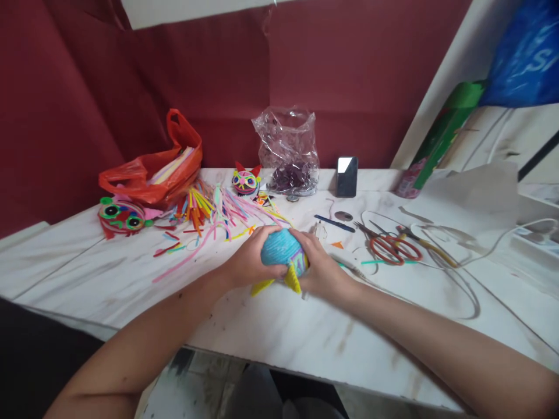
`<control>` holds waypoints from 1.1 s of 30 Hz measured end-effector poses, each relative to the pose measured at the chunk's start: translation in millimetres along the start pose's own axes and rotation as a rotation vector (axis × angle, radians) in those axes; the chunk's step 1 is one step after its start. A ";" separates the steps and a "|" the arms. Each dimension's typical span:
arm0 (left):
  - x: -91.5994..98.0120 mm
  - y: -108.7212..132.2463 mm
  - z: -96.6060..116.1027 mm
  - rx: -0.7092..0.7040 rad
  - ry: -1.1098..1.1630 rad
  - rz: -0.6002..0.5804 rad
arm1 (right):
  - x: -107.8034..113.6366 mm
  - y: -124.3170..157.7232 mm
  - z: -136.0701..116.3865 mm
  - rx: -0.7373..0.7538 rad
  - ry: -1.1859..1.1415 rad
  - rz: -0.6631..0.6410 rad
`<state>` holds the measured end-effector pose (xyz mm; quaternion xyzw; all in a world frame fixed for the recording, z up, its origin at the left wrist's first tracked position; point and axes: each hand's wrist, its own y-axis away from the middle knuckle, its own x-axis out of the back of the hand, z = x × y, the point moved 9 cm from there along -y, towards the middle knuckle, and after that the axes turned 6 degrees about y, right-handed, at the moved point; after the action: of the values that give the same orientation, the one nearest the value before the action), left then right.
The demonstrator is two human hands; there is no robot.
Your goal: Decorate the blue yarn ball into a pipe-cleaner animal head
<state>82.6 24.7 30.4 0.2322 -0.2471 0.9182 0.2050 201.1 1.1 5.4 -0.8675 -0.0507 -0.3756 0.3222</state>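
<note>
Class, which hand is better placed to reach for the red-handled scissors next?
Probably the right hand: it is nearer the scissors than the left hand, though both hold the blue ball.

The left hand (248,259) and right hand (325,266) are bare, as are both slim forearms (174,319).

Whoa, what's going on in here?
Somebody is holding a blue ball with yellow points at the front of the table. The left grip is on one side and the right grip is on the other. Colorful strips lie behind it, with a big-eyed toy at the back and another toy on the left. Scissors lie to the right.
</note>
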 end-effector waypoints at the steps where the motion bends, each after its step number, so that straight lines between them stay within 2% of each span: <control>1: -0.5 -0.6 0.0 -0.008 -0.018 -0.006 | -1.8 0.8 0.8 -0.007 0.008 -0.016; 15: -5.7 0.2 6.1 -0.060 -0.060 0.030 | -3.6 2.7 2.9 -0.024 0.036 -0.034; 22: -4.7 -2.0 -4.9 0.056 0.077 0.031 | -2.3 2.0 2.8 -0.044 0.023 -0.019; 27: -5.0 0.4 -2.9 0.097 0.072 0.063 | -5.7 3.2 0.5 -0.042 0.051 -0.064; 33: -3.2 -1.2 -5.1 0.104 0.103 0.002 | -5.4 3.1 -0.3 -0.037 0.066 -0.055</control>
<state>84.0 27.7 25.2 0.1945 -0.1885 0.9408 0.2040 198.1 -0.7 0.2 -0.8587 -0.0571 -0.4136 0.2971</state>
